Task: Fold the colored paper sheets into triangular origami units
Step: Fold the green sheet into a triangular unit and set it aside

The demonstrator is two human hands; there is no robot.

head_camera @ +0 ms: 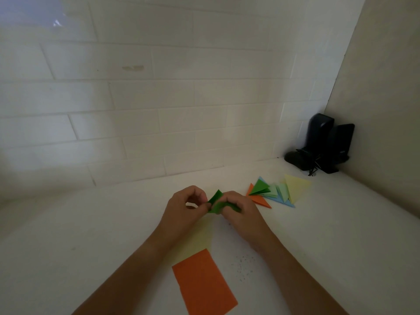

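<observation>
Both hands meet above the middle of the white counter around a small green paper (216,201), partly folded, with one flap sticking up. My left hand (185,208) pinches its left end between thumb and fingertips. My right hand (238,212) grips its right part, fingers curled over it. Below the hands lies a flat orange sheet (203,283), overlapping a pale yellow sheet (197,239) that my left wrist partly hides. To the right lies a row of folded triangular units (277,192) in orange, green, pale green, blue and yellow.
The white counter (318,235) meets a white tiled wall (159,110) behind and a beige side wall on the right. Two black speakers (327,144) with a tangled cable stand in the back right corner. Dark specks dot the counter near my right forearm.
</observation>
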